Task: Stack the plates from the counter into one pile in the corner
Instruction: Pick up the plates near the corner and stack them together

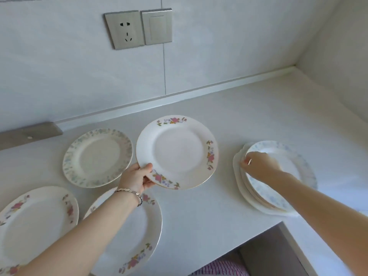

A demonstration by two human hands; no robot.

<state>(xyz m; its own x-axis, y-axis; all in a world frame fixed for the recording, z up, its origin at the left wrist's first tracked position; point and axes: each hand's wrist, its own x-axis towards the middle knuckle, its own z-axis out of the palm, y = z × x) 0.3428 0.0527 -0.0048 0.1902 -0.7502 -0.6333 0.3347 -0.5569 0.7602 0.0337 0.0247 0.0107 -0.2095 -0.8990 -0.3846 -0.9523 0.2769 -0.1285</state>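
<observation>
My left hand (137, 179) grips the near-left rim of a white plate with pink flowers (179, 154), held tilted just above the counter. My right hand (258, 165) rests on the top plate of a small pile of plates (298, 168) at the right; its fingers curl over the pile's left rim. A plate with a pale blue-green rim (97, 158) lies flat to the left of the held plate. Two more pink-flower plates lie near me: one at the far left (35, 220), one under my left forearm (137, 228).
The white counter (249, 116) meets the tiled wall at a raised strip, with the corner (294, 66) at the back right. A socket and a switch (139, 28) sit on the wall. The counter's front edge drops off at the lower right (258, 234).
</observation>
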